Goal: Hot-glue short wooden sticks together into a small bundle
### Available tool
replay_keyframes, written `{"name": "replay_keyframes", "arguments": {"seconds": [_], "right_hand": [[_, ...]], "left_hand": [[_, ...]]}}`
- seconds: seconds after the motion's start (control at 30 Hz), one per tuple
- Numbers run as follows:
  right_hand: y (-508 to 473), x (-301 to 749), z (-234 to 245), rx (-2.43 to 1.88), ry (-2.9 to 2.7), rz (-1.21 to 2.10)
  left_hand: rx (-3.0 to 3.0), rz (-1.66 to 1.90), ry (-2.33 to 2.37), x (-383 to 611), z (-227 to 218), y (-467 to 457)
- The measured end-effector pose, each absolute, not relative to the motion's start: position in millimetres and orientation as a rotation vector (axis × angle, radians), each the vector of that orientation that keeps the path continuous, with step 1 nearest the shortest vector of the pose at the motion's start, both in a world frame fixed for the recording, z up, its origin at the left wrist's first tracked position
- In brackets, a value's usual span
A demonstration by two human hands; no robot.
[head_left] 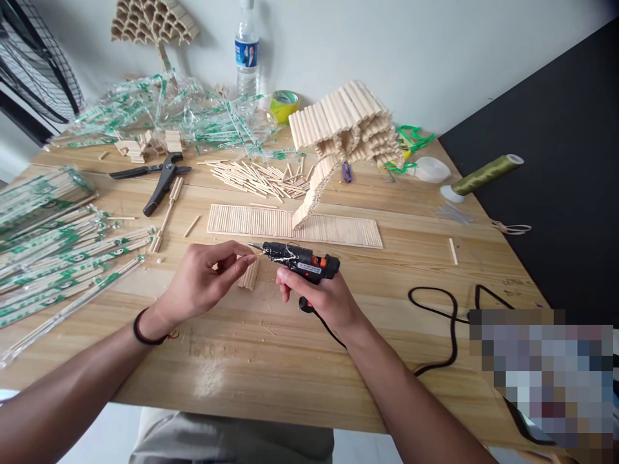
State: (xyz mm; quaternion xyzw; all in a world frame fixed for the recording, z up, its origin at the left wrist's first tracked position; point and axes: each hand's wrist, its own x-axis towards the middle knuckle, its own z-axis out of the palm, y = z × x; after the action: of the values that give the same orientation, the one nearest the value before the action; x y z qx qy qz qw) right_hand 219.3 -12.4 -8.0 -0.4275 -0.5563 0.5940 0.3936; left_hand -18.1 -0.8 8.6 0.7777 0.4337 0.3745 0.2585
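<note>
My right hand (322, 293) is wrapped round the handle of a black hot glue gun (285, 253), whose nozzle points left and whose small red light is lit. Strings of dried glue cling to its barrel. Thumb and fingertips of my left hand (206, 277) are pinched together at the nozzle, on what looks like a short wooden stick (262, 253), mostly hidden. Just beneath lies a small panel of joined sticks (248, 276). Beyond my hands, a long strip of glued sticks (251, 221) supports a curved trunk (314, 193) with a tilted canopy of stick sections (345, 122).
Wrapped sticks (58, 258) cover the left side, near black cutters (167, 180). Loose cut sticks (264, 178) lie behind the strip. Crumpled wrappers (145, 109), a water bottle (247, 55) and tape (284, 106) stand along the wall. A black cord (454, 322) loops at right.
</note>
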Motion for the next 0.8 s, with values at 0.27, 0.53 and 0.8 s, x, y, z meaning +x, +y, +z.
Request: {"name": "replay_keyframes", "arguments": {"seconds": [0.27,0.53,0.8], "right_hand": [[-11.9,219.2,-9.5,-1.079,-1.395,1.514],[-11.2,220.7,-9.5,-1.083,-1.463,1.521],[-11.2,221.1,-9.6,-1.138,-1.55,1.428]], "left_hand": [[2.241,1.042,1.096,-16.1,12.2,-1.4],[2.262,1.083,1.143,-15.1,11.7,-2.9],[2.258,1.066,1.216,-17.6,10.6,-2.9]]}}
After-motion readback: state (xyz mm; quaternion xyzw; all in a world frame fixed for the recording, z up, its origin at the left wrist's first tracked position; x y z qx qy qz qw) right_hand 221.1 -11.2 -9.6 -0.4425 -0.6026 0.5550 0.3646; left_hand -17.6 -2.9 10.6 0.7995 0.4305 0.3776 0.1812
